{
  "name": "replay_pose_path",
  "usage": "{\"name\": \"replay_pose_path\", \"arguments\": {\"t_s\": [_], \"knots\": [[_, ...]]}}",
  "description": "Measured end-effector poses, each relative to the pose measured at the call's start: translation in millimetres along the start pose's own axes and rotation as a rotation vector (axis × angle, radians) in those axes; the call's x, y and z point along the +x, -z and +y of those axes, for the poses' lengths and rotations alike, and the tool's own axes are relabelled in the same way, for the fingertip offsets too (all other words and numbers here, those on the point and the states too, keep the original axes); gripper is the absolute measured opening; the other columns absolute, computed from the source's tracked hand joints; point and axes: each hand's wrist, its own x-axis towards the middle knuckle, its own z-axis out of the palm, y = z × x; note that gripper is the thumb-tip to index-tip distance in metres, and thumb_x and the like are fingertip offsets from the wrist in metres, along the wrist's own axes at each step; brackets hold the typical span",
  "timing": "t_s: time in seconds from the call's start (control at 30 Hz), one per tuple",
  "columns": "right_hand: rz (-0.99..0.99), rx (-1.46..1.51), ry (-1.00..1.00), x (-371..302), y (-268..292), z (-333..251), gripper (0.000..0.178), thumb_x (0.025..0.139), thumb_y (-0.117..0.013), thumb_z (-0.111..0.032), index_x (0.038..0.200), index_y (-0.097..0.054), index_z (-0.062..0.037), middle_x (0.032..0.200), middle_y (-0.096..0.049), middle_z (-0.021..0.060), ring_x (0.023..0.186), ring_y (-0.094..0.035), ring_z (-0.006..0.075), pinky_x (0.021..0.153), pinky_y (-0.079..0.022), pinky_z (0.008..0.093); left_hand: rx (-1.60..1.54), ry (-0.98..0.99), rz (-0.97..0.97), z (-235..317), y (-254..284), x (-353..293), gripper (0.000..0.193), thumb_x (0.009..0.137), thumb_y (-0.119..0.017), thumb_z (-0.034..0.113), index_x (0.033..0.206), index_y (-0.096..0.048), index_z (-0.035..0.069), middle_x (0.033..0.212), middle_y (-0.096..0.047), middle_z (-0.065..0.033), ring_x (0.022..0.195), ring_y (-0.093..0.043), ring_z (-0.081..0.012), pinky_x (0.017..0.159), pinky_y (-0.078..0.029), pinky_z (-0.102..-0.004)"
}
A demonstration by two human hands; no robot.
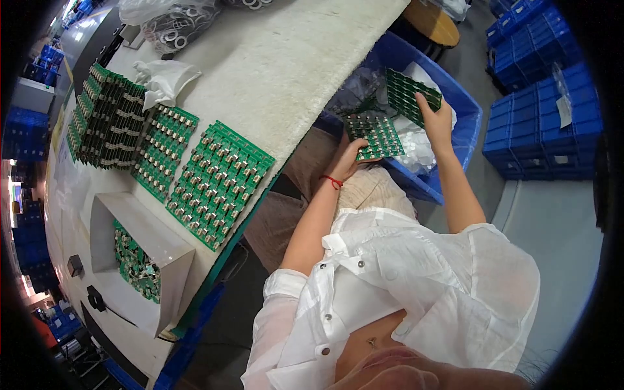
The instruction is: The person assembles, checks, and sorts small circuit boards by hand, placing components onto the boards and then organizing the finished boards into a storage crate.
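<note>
My left hand [350, 159] grips the near edge of a green circuit board panel [383, 135] with rows of small parts on it, thumb on top. A second circuit board panel [404, 93], darker and tilted, is held at its right side by my right hand [437, 118]. Both panels are over a blue plastic bin [465, 140] beside the table, close together. Whether they touch I cannot tell. Inside the bin lie clear and white plastic bags [416, 151], partly hidden by the panels.
On the pale table [292, 45] lie two flat board panels [221, 182], next to a standing stack of panels [107, 120]. A white box [172, 257] holds small green boards [135, 263]. Bags of rings [179, 29] sit at the back. Blue crates [539, 130] are stacked right.
</note>
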Motion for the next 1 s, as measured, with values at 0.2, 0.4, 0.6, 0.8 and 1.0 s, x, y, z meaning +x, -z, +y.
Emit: {"name": "replay_pose_path", "arguments": {"t_s": [0.2,0.4,0.6,0.8,1.0], "knots": [[-0.304,-0.497,0.499,-25,7,-29,0.018,0.078,-0.069,-0.007,0.094,-0.065,-0.0003,0.081,-0.064,0.0116,0.073,-0.062,0.0295,0.063,-0.048,0.0359,-0.016,0.01,-0.015,-2,7,4,0.07,0.084,-0.047,-0.002,0.145,-0.019,0.018,0.127,-0.045,-0.0147,0.105,-0.06,-0.0306,0.075,-0.061,-0.0483],[-0.612,-0.793,0.898,-30,22,-8,0.043,0.062,-0.065,0.0,0.104,-0.062,-0.0085,0.092,-0.059,0.0065,0.087,-0.057,0.0261,0.077,-0.045,0.0374,-0.144,0.004,0.035,-3,12,6,0.057,0.086,-0.05,-0.001,0.136,-0.03,0.012,0.122,-0.049,-0.0149,0.103,-0.061,-0.0306,0.075,-0.061,-0.0484],[-0.627,-0.759,0.872,-37,21,-8,0.044,0.061,-0.066,0.0,0.104,-0.062,-0.0082,0.092,-0.059,0.0064,0.087,-0.057,0.0263,0.075,-0.046,0.0371,-0.17,-0.01,0.042,-3,11,5,0.053,0.085,-0.051,-0.002,0.134,-0.032,0.01,0.121,-0.051,-0.015,0.101,-0.062,-0.03,0.075,-0.061,-0.048],[-0.618,-0.745,0.846,-40,15,-6,0.047,0.058,-0.068,0.0,0.104,-0.061,-0.0084,0.093,-0.059,0.006,0.088,-0.058,0.0265,0.074,-0.046,0.0377,-0.166,-0.073,-0.013,-3,12,6,0.054,0.086,-0.051,-0.001,0.135,-0.032,0.009,0.121,-0.051,-0.0155,0.102,-0.062,-0.0302,0.075,-0.061,-0.0475],[-0.552,-0.727,0.75,-41,10,-3,0.043,0.059,-0.068,0.001,0.1,-0.062,-0.0085,0.092,-0.059,0.0071,0.088,-0.058,0.0275,0.074,-0.046,0.0385,-0.19,-0.058,-0.002,1,11,2,0.039,0.087,-0.051,-0.001,0.125,-0.041,0.002,0.115,-0.054,-0.0159,0.1,-0.063,-0.0315,0.079,-0.06,-0.0497]]}}
